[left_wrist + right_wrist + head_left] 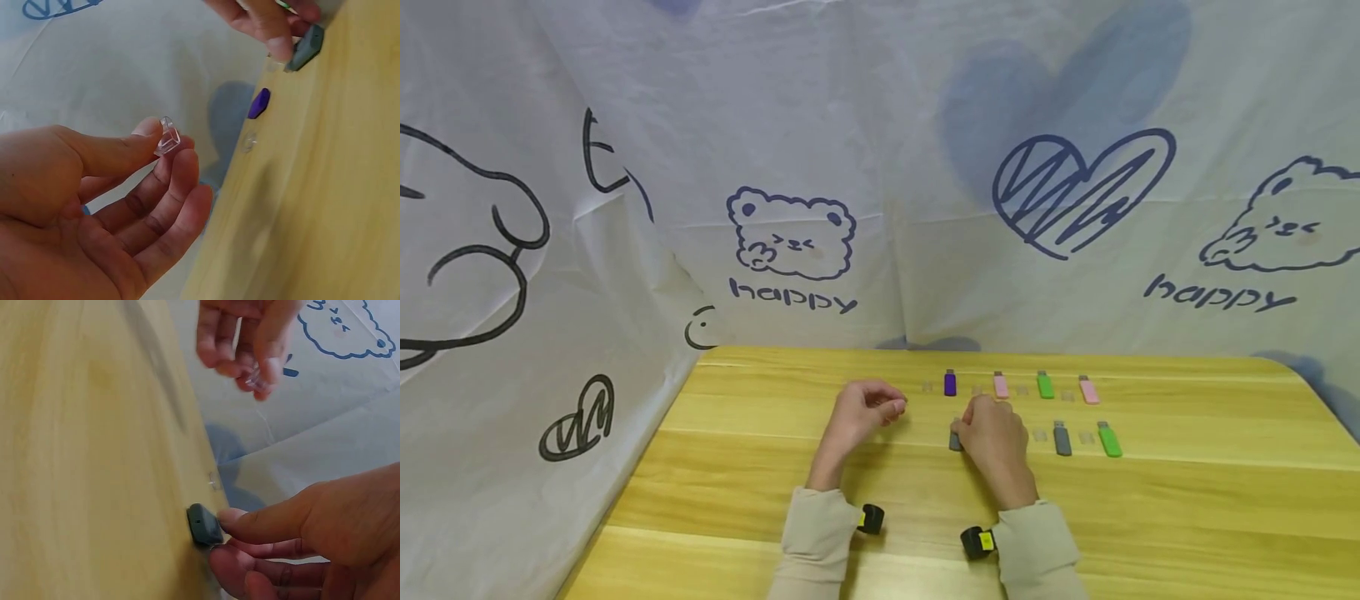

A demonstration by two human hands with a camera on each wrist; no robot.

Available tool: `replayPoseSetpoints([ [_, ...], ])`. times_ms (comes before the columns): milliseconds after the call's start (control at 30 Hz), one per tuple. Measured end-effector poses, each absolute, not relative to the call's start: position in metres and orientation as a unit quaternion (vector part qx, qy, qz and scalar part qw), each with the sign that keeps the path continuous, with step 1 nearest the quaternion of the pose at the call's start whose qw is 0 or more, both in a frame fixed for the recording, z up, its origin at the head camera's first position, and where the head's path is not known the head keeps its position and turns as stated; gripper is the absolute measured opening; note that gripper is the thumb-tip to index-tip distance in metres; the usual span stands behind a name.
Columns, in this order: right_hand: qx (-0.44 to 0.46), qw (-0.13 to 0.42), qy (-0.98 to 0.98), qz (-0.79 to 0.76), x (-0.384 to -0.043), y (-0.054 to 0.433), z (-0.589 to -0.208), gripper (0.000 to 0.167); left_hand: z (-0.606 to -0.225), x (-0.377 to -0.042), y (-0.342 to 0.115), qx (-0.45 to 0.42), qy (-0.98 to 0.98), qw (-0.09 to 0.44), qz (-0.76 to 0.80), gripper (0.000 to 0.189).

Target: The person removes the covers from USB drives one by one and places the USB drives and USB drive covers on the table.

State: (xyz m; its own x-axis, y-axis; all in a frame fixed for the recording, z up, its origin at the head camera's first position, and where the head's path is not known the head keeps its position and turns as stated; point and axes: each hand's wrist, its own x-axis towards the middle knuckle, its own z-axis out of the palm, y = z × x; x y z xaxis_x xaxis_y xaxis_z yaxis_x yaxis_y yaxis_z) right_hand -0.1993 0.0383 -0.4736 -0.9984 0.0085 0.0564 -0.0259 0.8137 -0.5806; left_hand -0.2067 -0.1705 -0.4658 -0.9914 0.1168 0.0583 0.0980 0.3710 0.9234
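My left hand (867, 410) is raised over the table, left of the rows. Between thumb and index finger it pinches a small clear plastic cap (167, 139), while the other fingers curl loosely. At the left end of the near row, my right hand (997, 440) pinches a dark grey USB stick (205, 525) at its connector end, with thumb and fingertips close over the wood. Part of that stick's connector is hidden by the fingers. A purple USB stick (951, 383) lies just beyond the right hand, with a clear cap (927, 387) to its left.
In the far row lie two pink sticks (1001, 385) and a green stick (1045, 385), with clear caps (1067, 396) between. Another grey stick (1062, 439) and a green one (1109, 440) lie right of my right hand. A printed white cloth (925, 275) hangs behind the wooden table (715, 467).
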Motion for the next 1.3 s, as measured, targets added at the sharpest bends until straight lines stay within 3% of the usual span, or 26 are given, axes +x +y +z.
replayPoseSetpoints([
  [467,-0.018,0.005,-0.901,0.433,-0.190,0.094,-0.431,0.017,-0.487,-0.207,-0.144,0.094,0.885,0.004,0.455,0.006],
  [1300,-0.055,0.009,-0.877,0.478,-0.193,0.132,-0.428,0.020,-0.489,-0.206,-0.142,0.069,0.899,-0.004,0.432,0.005],
])
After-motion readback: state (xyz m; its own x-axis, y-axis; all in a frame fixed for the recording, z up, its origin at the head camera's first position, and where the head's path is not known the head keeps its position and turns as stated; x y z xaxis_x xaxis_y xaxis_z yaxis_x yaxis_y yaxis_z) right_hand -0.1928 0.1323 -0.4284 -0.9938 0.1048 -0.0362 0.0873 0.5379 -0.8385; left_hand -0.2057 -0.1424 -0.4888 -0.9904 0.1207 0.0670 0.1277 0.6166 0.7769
